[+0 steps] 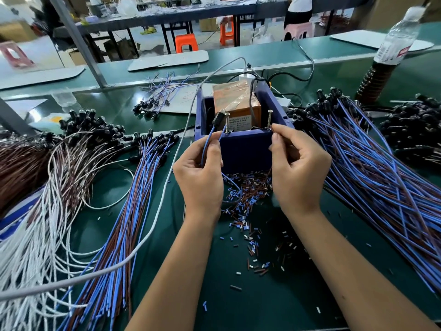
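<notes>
Pinching with thumb and fingers, the left hand (199, 173) holds a blue wire (208, 142), which rises from the grip to its black end beside a screw (226, 123) on the blue box (245, 149), while the right hand (298, 168) curls at the box's rim, its hold unclear.

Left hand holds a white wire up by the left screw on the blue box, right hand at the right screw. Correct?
No. The head view shows the wire in the left hand is blue, not white. The rest stands: it runs up by the left screw on the blue box, right hand at the right screw.
</notes>
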`<state>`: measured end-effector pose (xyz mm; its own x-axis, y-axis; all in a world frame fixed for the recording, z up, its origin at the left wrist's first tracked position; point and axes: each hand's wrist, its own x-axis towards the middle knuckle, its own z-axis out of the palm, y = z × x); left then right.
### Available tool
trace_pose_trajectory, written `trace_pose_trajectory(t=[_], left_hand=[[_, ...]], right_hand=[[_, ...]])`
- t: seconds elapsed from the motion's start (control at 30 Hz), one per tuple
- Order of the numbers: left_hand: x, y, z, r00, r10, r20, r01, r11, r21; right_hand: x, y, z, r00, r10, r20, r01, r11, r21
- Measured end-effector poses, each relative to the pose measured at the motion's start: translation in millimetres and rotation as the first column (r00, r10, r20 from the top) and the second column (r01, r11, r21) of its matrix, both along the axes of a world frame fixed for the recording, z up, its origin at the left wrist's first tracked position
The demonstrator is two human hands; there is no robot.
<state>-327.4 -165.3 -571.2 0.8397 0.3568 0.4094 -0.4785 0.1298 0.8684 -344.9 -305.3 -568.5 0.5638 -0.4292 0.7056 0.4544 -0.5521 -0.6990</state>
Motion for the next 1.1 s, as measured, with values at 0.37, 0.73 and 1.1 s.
trace_pose_trajectory(t=[0.37,0.73,1.1], left_hand=[[0.7,0.6,-3.6,1.000,-0.001,-0.024,0.001,1.000,-0.013],[-1.8,0.5,-1.4,0.999,-0.003,-0.046,0.003,1.000,-0.010],[-22.6,-10.5,16.5,0.996,-0.089,-0.005,0.089,0.994,-0.060]], right_hand=[[-1.7,-0.9,-3.4,1.000,0.015,-0.002,-0.015,1.000,0.019],[-1.5,-1.1,-3.5,1.000,0.026,-0.015,-0.026,1.000,0.018],[-15.0,-17.4,1.2,0.999,-0.007,-0.040,0.011,0.996,0.088]])
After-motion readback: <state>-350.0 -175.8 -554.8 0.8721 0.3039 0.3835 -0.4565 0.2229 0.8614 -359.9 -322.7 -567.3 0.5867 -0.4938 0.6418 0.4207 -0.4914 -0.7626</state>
